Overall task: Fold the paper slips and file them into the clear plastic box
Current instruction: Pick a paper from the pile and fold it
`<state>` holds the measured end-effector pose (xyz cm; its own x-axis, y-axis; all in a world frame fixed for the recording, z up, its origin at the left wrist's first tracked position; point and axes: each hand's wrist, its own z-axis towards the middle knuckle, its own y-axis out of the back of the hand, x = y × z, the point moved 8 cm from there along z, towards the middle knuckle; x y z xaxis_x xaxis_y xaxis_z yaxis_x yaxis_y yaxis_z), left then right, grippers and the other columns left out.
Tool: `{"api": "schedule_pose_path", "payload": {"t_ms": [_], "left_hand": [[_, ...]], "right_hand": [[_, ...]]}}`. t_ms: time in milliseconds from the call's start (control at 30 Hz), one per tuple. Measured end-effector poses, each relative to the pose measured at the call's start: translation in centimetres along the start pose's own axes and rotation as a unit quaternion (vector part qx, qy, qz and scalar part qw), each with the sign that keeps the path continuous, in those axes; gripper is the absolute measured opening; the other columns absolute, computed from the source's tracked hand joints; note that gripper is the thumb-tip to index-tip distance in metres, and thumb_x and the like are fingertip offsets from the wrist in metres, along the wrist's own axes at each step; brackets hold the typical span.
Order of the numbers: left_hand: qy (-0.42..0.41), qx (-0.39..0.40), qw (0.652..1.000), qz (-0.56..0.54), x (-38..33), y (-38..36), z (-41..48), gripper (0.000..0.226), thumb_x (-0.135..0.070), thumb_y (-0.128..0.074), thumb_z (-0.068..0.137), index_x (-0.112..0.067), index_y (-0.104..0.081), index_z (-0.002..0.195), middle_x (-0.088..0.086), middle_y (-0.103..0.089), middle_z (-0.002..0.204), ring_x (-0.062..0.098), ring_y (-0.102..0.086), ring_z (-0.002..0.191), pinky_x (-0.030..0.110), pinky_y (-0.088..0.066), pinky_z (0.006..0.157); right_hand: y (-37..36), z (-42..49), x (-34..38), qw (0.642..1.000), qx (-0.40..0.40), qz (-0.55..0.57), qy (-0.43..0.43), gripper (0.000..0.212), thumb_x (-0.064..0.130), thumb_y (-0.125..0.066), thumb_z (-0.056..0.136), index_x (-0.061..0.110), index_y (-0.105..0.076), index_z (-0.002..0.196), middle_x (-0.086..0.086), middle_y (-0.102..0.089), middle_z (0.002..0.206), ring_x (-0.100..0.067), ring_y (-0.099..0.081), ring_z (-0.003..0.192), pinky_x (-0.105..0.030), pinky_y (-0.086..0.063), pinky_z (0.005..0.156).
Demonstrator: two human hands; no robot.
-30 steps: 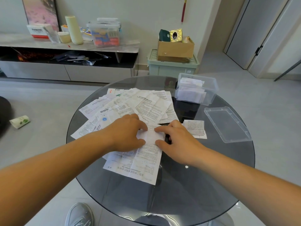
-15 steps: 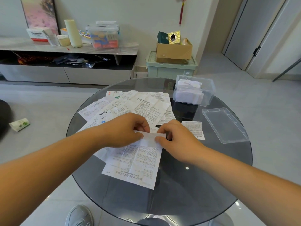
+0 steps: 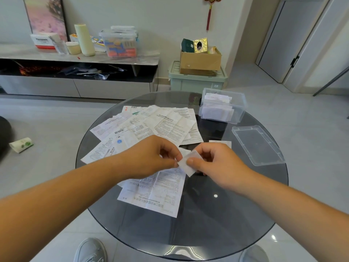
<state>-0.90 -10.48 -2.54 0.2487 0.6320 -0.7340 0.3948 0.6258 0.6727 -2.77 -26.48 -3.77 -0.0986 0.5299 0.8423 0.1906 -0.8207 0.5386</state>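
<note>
nearest you, one large printed sheet (image 3: 154, 191) lies flat toward the near edge of the round glass table (image 3: 217, 224). over its far end, both your hands hold one small folded slip (image 3: 186, 164), tilted. your left hand (image 3: 151, 157) pinches the slip's left edge between thumb and forefinger, the other fingers curled under. your right hand (image 3: 217, 163) grips its right side, thumb on top and fingers bent beneath. half a second ago the slip was lower, just above the big sheet, with your hands close down over it, and a second ago both hands pressed it flat; now it sits higher and turned between your fingertips. just beyond your right hand lies one small printed slip (image 3: 221, 143), mostly hidden by your knuckles. past your left hand a fan of unfolded sheets (image 3: 151, 125) covers the table's middle and left; they overlap too much to count. at the right edge lies one clear lid (image 3: 256, 144), flat. at the far right edge stands one clear plastic box (image 3: 236, 110), open, with a stack of folded slips inside, their number unclear. box, lid and sheets lie as they did before.
</note>
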Motion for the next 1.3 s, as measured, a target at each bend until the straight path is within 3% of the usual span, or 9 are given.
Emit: {"api": "schedule_pose_path", "payload": {"t_ms": [67,167,233,333,533,667,867,1067,1300], "left_hand": [[-0.003,0.032,0.999,0.028,0.1,-0.7,-0.3,0.015,-0.026,-0.077,0.087,-0.039,-0.073,0.094,-0.021,-0.067,0.095,0.0,-0.062,0.091,0.014,-0.048,0.077],[-0.01,0.061,0.991,0.119,0.4,-1.5,-0.8,0.026,-0.046,-0.078,0.082,-0.041,-0.07,0.106,-0.025,-0.056,0.11,0.0,-0.056,0.102,0.013,-0.043,0.083],[-0.021,0.067,0.985,0.16,0.4,-1.8,-1.2,0.032,-0.06,-0.074,0.078,-0.042,-0.07,0.104,-0.025,-0.052,0.111,-0.002,-0.052,0.102,0.012,-0.04,0.083],[-0.04,0.067,0.979,0.188,0.2,-2.4,-1.6,0.028,-0.065,-0.067,0.081,-0.042,-0.07,0.097,-0.022,-0.052,0.108,-0.003,-0.05,0.099,0.012,-0.04,0.08],[-0.041,0.029,0.983,0.174,0.7,-2.7,-1.1,0.034,-0.07,-0.053,0.085,-0.04,-0.07,0.09,-0.017,-0.055,0.099,0.005,-0.053,0.093,0.028,-0.049,0.083],[-0.028,-0.018,0.985,0.168,0.7,-2.7,-0.4,0.027,-0.062,-0.055,0.091,-0.039,-0.068,0.086,-0.012,-0.055,0.097,0.008,-0.051,0.092,0.031,-0.047,0.084],[0.034,-0.048,0.976,0.211,1.5,-2.9,0.5,0.031,-0.063,-0.064,0.083,-0.034,-0.058,0.085,-0.011,-0.047,0.106,0.011,-0.041,0.105,0.033,-0.036,0.097],[0.02,-0.054,0.983,0.174,1.3,-2.8,0.3,0.038,-0.052,-0.07,0.084,-0.035,-0.038,0.097,-0.017,-0.043,0.101,0.013,-0.042,0.1,0.035,-0.033,0.094],[0.028,0.003,0.985,0.169,1.4,-3.0,0.3,0.013,-0.052,-0.068,0.087,-0.046,-0.057,0.083,-0.014,-0.043,0.115,0.01,-0.037,0.116,0.04,-0.026,0.108]], "right_hand": [[0.0,-0.3,0.0,0.998,0.006,-0.062,0.028,0.008,0.032,-0.072,0.089,0.029,-0.07,0.082,0.009,-0.069,0.08,-0.012,-0.062,0.074,-0.028,-0.051,0.067],[-1.0,-1.0,0.0,0.989,0.054,-0.127,0.052,0.01,0.041,-0.069,0.09,0.036,-0.068,0.081,0.016,-0.067,0.082,-0.005,-0.061,0.078,-0.021,-0.049,0.066],[-1.6,-1.2,-0.2,0.982,0.076,-0.162,0.066,0.005,0.039,-0.07,0.09,0.035,-0.07,0.087,0.016,-0.067,0.085,-0.006,-0.061,0.082,-0.022,-0.05,0.07],[-2.0,-1.4,-0.4,0.978,0.084,-0.177,0.076,0.004,0.033,-0.072,0.089,0.033,-0.072,0.093,0.017,-0.067,0.087,-0.006,-0.061,0.084,-0.022,-0.05,0.072],[-0.7,-1.0,-1.4,0.987,0.032,-0.15,0.042,0.011,0.04,-0.075,0.086,0.031,-0.071,0.085,0.01,-0.066,0.078,-0.007,-0.058,0.076,-0.019,-0.047,0.065],[-0.7,-0.2,-2.1,0.99,0.007,-0.139,0.011,0.019,0.041,-0.077,0.084,0.032,-0.063,0.075,0.014,-0.061,0.066,-0.003,-0.053,0.062,-0.014,-0.04,0.056],[-1.3,0.1,-1.8,0.985,0.0,-0.169,-0.026,0.038,0.046,-0.077,0.081,0.033,-0.051,0.106,0.01,-0.063,0.08,-0.006,-0.057,0.078,-0.023,-0.039,0.063],[-1.4,0.1,-2.4,0.986,0.049,-0.156,-0.038,0.044,0.036,-0.077,0.084,0.04,-0.046,0.116,0.009,-0.064,0.08,-0.01,-0.057,0.084,-0.03,-0.047,0.074],[-1.3,0.7,-1.7,0.974,0.078,-0.198,-0.079,0.042,0.034,-0.08,0.082,0.036,-0.053,0.114,0.009,-0.063,0.083,-0.008,-0.06,0.077,-0.024,-0.042,0.062]]}}
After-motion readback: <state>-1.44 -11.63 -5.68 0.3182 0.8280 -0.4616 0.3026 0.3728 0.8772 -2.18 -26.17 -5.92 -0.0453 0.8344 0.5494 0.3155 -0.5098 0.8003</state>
